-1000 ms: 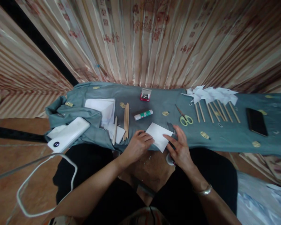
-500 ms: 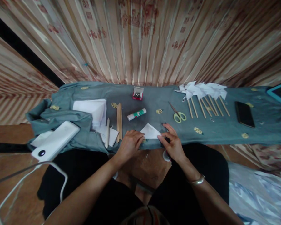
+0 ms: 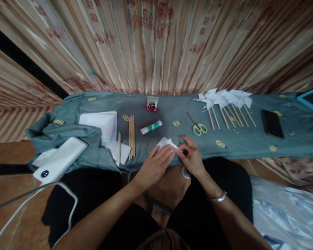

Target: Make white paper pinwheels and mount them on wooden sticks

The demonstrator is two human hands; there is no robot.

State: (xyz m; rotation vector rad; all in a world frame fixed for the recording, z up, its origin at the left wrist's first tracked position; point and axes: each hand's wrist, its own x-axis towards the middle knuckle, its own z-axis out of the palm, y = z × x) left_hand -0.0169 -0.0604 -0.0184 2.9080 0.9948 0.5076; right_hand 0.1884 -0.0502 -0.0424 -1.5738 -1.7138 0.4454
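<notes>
left hand (image 3: 156,163) flat, fingers spread, pressing down on folded white paper (image 3: 166,142) at near edge of grey cloth (image 3: 245,144); right hand (image 3: 191,156) pinches paper's right side with curled fingers; glue stick (image 3: 151,127) just behind, scissors (image 3: 198,127) to right

Frame centre: we see the folded paper (image 3: 167,142) on the cloth-covered table (image 3: 250,146), under our left hand (image 3: 156,165) and right hand (image 3: 191,158).
Above it: glue stick (image 3: 151,127), then the staple box (image 3: 151,103) (nearest the curtain).
Left of centre: sticks (image 3: 131,135), paper stack (image 3: 100,121).
Lower left: power bank (image 3: 59,159).
Right: scissors (image 3: 197,125), pinwheels (image 3: 226,102), phone (image 3: 272,124).
</notes>
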